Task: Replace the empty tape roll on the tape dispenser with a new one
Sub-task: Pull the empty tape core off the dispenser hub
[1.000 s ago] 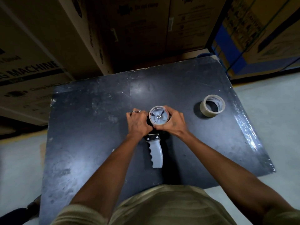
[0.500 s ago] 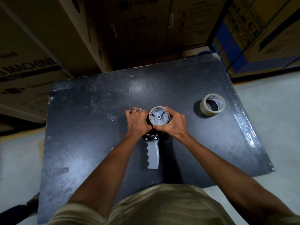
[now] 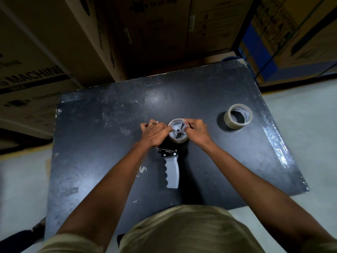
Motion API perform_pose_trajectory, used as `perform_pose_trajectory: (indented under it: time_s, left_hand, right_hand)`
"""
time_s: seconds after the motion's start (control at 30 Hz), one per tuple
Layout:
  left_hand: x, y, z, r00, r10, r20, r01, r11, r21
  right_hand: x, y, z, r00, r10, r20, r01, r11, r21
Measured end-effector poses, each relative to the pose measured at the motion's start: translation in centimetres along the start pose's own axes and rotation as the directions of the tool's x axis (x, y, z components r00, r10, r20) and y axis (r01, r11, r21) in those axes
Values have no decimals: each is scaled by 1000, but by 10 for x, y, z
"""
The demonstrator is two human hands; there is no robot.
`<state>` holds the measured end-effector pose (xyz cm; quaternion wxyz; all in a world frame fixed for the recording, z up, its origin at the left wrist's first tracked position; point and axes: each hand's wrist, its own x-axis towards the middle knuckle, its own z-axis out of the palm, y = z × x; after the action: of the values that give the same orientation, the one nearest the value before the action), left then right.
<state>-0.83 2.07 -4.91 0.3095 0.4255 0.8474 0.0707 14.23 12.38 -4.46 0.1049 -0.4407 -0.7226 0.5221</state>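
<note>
Both hands close on the roll mounted on the dispenser, a little above the middle of the frame. Left hand comes in from the left, its fingers curled over the roll's left edge and the dispenser's head, with a ring on one finger. Right hand meets it from the right, fingertips pinched at the roll's upper right rim, where a small red spot shows; what exactly is pinched there is too small to tell. Between the two hands the grey spoked hub faces up, ringed by a thin, pale band of roll.

Below the hands, the dispenser lies flat on the table. Its black bracket with two screws sits just under the roll, and its grey, ridged handle points toward the bottom of the frame.

Well to the right, near the table's right edge, a second roll lies flat with its hole up, printing visible inside its core. It touches nothing else.

Dark and scuffed, the table has a glossy streak along its right side. Cardboard boxes fill the upper part of the frame, and pale floor shows at right and left. Both forearms reach up from the bottom corners, over a khaki garment at bottom centre.
</note>
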Motion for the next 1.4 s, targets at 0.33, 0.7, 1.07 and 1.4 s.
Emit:
perform_pose_trajectory:
  time_s: [0.33, 0.7, 1.07, 1.4]
  left_hand:
    - [1, -1, 7, 994, -7, -105, 9, 1000, 18]
    - [-2, 3, 7, 983, -34, -182, 23, 998, -63]
    - [-10, -4, -5, 995, 94, -31, -91, 992, 93]
    - [-8, -5, 12, 963, 110, -248, -77, 987, 138]
  right_hand:
    - [-4, -8, 12, 987, 17, -157, -28, 997, -69]
    - [-5, -13, 11, 983, -59, -172, 34, 988, -148]
    - [-10, 11, -11, 976, -13, 218, 21, 999, -35]
    - [-17, 7, -15, 965, -236, 112, 252, 955, -156]
